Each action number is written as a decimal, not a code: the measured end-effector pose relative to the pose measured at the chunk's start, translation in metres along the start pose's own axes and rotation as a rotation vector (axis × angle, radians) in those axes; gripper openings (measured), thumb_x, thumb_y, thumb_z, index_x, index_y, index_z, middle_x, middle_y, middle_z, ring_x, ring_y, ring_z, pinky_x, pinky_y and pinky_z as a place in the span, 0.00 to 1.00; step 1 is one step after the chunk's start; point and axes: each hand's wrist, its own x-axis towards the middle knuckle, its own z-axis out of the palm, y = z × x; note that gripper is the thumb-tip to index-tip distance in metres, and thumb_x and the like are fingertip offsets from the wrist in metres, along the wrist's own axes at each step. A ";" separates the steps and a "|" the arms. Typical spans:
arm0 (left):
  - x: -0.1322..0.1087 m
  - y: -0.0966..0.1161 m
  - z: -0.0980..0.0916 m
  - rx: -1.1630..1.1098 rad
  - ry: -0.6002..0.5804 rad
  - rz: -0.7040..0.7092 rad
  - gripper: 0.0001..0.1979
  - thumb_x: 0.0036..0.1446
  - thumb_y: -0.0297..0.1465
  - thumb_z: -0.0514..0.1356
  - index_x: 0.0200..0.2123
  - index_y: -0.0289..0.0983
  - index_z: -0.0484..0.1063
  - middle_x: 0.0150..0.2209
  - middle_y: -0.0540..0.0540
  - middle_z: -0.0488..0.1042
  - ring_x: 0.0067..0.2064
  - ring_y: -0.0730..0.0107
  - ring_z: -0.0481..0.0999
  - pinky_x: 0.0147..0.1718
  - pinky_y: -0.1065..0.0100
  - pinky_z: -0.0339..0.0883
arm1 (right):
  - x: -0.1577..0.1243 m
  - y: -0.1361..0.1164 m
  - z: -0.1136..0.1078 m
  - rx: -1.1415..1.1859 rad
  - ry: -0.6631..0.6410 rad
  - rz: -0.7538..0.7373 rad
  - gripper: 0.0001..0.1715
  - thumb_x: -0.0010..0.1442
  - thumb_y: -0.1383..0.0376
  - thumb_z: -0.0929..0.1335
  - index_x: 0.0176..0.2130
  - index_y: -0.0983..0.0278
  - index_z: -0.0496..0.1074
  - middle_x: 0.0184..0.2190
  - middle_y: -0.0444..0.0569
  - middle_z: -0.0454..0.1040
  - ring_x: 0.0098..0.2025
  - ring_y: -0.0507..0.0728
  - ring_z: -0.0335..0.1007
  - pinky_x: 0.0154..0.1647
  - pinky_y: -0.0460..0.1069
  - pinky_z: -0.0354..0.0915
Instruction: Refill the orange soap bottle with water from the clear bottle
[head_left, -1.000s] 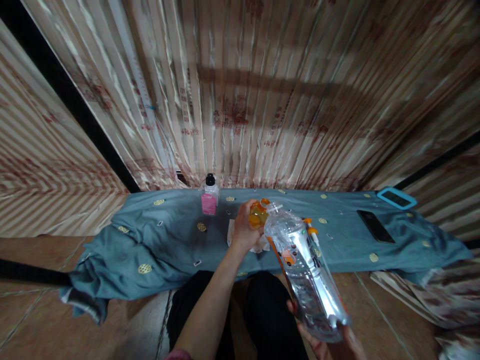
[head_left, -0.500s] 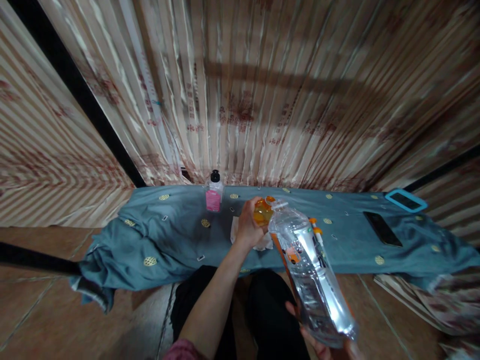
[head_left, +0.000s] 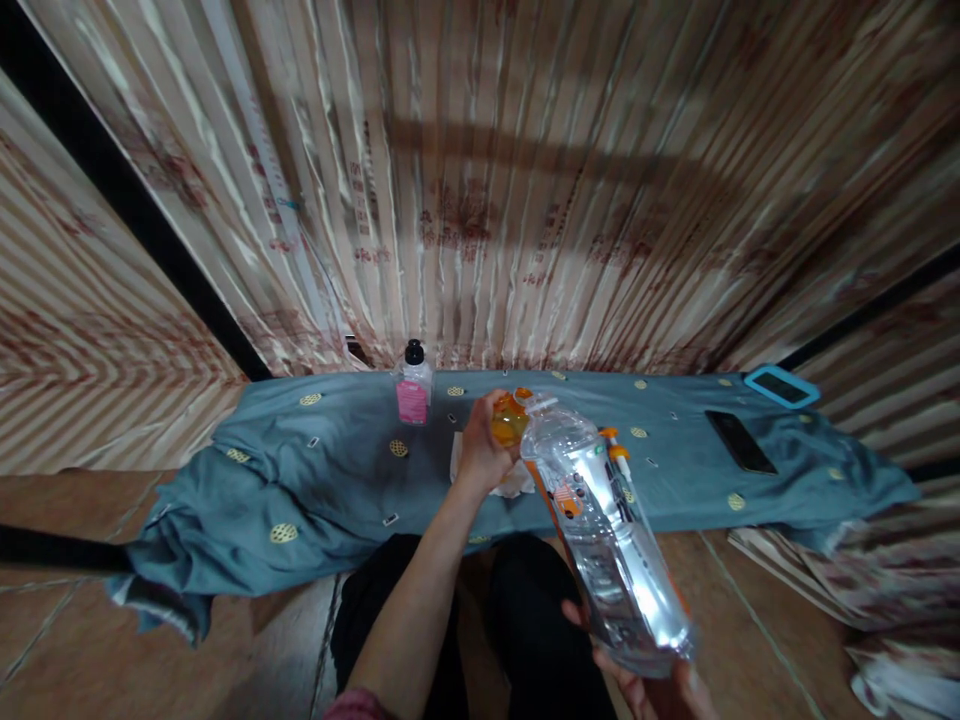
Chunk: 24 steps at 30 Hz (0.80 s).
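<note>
My left hand (head_left: 481,448) is closed around a small see-through amber bottle (head_left: 510,420) above the cloth. The large clear plastic bottle (head_left: 600,530), with orange edges and a printed label, leans with its neck up against the amber bottle's mouth. My right hand (head_left: 649,690) grips that large bottle by its base, low in the view. Whether liquid passes between the two mouths I cannot tell. Under my left hand lies a white tissue (head_left: 517,482), partly hidden. An orange-and-white pump top (head_left: 615,446) shows just behind the large bottle.
A clear bottle with a pink label (head_left: 412,398) and black cap stands on the grey-blue cloth (head_left: 352,470). A dark phone (head_left: 741,442) and a blue-framed device (head_left: 781,386) lie to the right. Striped curtains (head_left: 465,200) hang behind, with black poles (head_left: 150,210) at the sides.
The whole scene has shifted slightly to the left in view. Both hands keep their holds, and the two bottles stay mouth to mouth at much the same tilt.
</note>
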 end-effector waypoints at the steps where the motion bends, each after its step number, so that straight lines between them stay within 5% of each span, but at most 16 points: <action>1: 0.000 0.000 0.000 0.002 0.000 0.007 0.26 0.46 0.33 0.67 0.48 0.39 0.65 0.45 0.43 0.73 0.48 0.59 0.74 0.49 0.57 0.69 | 0.000 0.000 0.001 -0.009 -0.005 -0.007 0.27 0.41 0.54 0.79 0.44 0.52 0.79 0.46 0.53 0.81 0.48 0.74 0.75 0.37 0.55 0.78; 24: 0.001 -0.002 0.000 -0.094 -0.032 -0.097 0.26 0.43 0.30 0.67 0.47 0.40 0.63 0.42 0.45 0.73 0.46 0.61 0.75 0.47 0.59 0.70 | 0.001 0.000 -0.005 -0.029 -0.054 -0.048 0.26 0.45 0.56 0.77 0.46 0.54 0.78 0.46 0.55 0.80 0.47 0.73 0.76 0.39 0.54 0.77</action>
